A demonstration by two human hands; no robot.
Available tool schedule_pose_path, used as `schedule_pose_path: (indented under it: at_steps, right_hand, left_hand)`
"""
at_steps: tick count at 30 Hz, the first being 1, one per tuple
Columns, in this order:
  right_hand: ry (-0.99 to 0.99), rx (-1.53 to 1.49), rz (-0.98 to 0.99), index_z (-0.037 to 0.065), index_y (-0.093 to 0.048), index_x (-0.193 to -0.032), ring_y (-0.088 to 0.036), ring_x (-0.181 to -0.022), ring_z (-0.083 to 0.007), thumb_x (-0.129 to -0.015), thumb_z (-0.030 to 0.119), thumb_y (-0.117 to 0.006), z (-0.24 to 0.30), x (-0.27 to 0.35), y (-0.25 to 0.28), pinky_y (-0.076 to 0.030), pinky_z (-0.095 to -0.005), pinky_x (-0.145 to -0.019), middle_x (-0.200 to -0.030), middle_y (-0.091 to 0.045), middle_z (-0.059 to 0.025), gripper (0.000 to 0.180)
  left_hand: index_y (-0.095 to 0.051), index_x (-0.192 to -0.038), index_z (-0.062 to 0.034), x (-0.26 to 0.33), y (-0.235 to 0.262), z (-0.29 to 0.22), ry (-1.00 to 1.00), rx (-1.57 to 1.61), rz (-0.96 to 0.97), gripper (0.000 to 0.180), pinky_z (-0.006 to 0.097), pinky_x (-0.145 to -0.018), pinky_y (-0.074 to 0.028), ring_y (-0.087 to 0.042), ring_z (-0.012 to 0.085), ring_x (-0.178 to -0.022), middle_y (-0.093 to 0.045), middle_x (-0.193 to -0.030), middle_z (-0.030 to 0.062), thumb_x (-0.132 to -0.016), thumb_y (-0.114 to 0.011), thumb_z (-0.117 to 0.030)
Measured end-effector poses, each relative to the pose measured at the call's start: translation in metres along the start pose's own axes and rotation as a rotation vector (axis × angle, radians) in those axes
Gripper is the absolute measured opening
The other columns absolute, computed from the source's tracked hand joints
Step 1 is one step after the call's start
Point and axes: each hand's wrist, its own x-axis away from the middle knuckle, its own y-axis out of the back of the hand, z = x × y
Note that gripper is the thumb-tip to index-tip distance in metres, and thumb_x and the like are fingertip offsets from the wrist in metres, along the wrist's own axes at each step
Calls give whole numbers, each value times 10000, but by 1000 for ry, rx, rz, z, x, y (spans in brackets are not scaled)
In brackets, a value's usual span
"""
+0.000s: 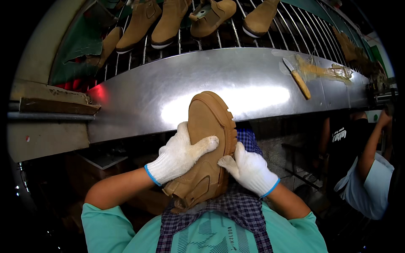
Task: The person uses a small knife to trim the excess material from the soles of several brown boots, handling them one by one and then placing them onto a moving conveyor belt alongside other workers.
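Observation:
A tan ankle boot [204, 120] with a lugged brown sole is held up before my body, toe pointing away and sole turned to the right. My left hand [181, 149], in a white knit glove, grips the boot's upper from the left, its thumb lying across the vamp. On the other side, my right hand [251, 168], gloved the same way, closes on the sole's edge near the middle, thumb against the sidewall. Its other fingers are hidden behind the sole. The boot's shaft opening hangs low near my checked apron [211, 217].
A metal ledge [139, 90] crosses in front of me. On its right lies a wooden-handled knife [298, 80] beside peeling brown tape [325, 71]. Beyond, several tan boots [141, 23] rest on a rack of metal rods [291, 25]. Another person [363, 168] is at the right.

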Motion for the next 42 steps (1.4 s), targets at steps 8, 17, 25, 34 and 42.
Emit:
schedule_pose_path:
  at_steps: [8, 17, 25, 34, 42]
  right_hand:
    - [42, -401, 226, -28, -567, -1333, -772, -873, -271, -1049, 552, -647, -9, -3, 33, -629, -390, -795, -1076, -759, -200, 650]
    - [-101, -322, 384, 1, -635, -1277, -670, -704, -135, -1089, 396, -634, 27, -27, 74, -595, -308, -666, -810, -663, -36, 438]
    - [143, -152, 460, -55, -547, -1445, -717, -1201, -401, -1001, 641, -646, -13, -8, 36, -583, -470, -1034, -1273, -715, -304, 832]
    - [235, -878, 609, -62, -507, -1508, -675, -1200, -274, -969, 344, -803, -28, -23, -26, -563, -392, -1040, -1334, -690, -213, 736]
    - [172, -361, 620, -31, -679, -1330, -729, -880, -200, -991, 428, -756, -6, -22, 16, -615, -332, -819, -1042, -761, -160, 576]
  left_hand:
    - [-486, -1402, 179, 3, 8, -3, -17, 82, 76, 922, 382, -841, -658, -771, 306, -1006, -711, -1161, 290, -981, -694, -616]
    - [-360, -1428, 192, 2, -3, -11, 158, -58, -50, 998, 377, -780, -673, -780, 327, -973, -667, -1213, 318, -964, -719, -616]
    - [-477, -1448, 154, 5, 6, 1, -56, 183, 95, 929, 380, -802, -690, -788, 333, -1001, -701, -1203, 315, -969, -725, -603]
    - [-376, -1509, 164, 12, 13, 8, -59, 234, 97, 976, 421, -870, -679, -751, 384, -1115, -613, -1322, 357, -974, -729, -572]
    - [-426, -1503, 146, 17, 7, 6, 118, 193, 0, 897, 410, -924, -662, -735, 354, -1152, -635, -1335, 317, -1015, -676, -564]
